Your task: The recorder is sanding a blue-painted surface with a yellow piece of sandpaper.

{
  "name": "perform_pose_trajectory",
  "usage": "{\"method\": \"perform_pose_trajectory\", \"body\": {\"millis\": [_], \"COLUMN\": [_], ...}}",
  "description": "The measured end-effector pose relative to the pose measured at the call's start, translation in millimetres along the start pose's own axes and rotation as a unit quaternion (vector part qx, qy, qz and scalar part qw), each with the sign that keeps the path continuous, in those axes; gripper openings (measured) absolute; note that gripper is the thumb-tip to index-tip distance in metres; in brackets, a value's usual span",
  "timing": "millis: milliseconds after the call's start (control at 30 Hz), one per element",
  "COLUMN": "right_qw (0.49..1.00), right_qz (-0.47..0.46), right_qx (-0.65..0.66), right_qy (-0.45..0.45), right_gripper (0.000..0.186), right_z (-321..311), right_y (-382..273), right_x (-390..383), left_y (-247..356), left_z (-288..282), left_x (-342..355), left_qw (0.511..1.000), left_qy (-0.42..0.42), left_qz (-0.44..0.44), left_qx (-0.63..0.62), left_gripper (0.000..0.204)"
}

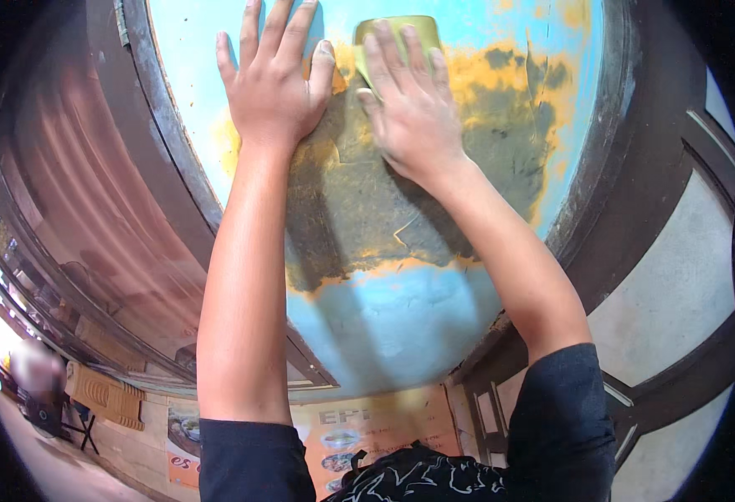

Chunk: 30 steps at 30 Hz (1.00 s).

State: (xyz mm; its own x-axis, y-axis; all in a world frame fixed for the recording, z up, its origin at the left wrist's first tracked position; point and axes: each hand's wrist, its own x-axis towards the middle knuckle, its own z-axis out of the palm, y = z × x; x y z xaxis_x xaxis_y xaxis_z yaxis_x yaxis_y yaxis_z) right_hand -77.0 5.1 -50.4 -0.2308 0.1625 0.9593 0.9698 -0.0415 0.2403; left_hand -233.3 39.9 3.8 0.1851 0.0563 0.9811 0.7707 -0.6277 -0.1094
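Note:
High on a worn wall panel, my left hand lies flat with its fingers spread, holding nothing. My right hand presses a yellow-green pad with rounded corners flat against the same surface. Its fingers stretch over the pad, and the palm side is hidden. Slight blur marks the right hand. Around both hands, light blue paint gives way to orange patches and a broad grey-brown bare area with a crack low in it.
Dark frames border the panel. A pinkish curtain hangs behind glass at left. Below stand stacked tan chairs, a person and a printed food banner. Pale panes sit in the dark frame at right.

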Motion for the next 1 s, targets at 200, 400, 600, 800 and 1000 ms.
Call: {"method": "perform_pose_trajectory", "body": {"millis": [200, 400, 600, 800, 1000], "right_qw": [0.996, 0.998, 0.998, 0.998, 0.994], "right_qz": [0.003, 0.021, -0.010, 0.010, 0.052], "right_qx": [0.094, 0.013, 0.062, 0.058, 0.099], "right_qy": [-0.005, 0.052, 0.029, 0.031, -0.005], "right_gripper": [0.056, 0.056, 0.057, 0.055, 0.056], "right_z": [-24, -8, -8, -17, -14], "right_y": [14, 11, -15, 17, -7], "right_x": [49, 11, 21, 48, 14], "left_y": [0, -2, -5, -8, -15], "left_z": [3, 1, 2, 8, 10], "left_x": [-1, 0, -2, -2, -6], "left_qw": [1.000, 1.000, 1.000, 0.999, 0.999], "left_qy": [-0.002, 0.014, 0.025, 0.034, 0.045], "left_qz": [0.001, 0.005, 0.007, 0.019, 0.022], "left_qx": [-0.005, -0.007, -0.010, -0.001, -0.009], "left_gripper": [0.054, 0.053, 0.052, 0.052, 0.052]}}
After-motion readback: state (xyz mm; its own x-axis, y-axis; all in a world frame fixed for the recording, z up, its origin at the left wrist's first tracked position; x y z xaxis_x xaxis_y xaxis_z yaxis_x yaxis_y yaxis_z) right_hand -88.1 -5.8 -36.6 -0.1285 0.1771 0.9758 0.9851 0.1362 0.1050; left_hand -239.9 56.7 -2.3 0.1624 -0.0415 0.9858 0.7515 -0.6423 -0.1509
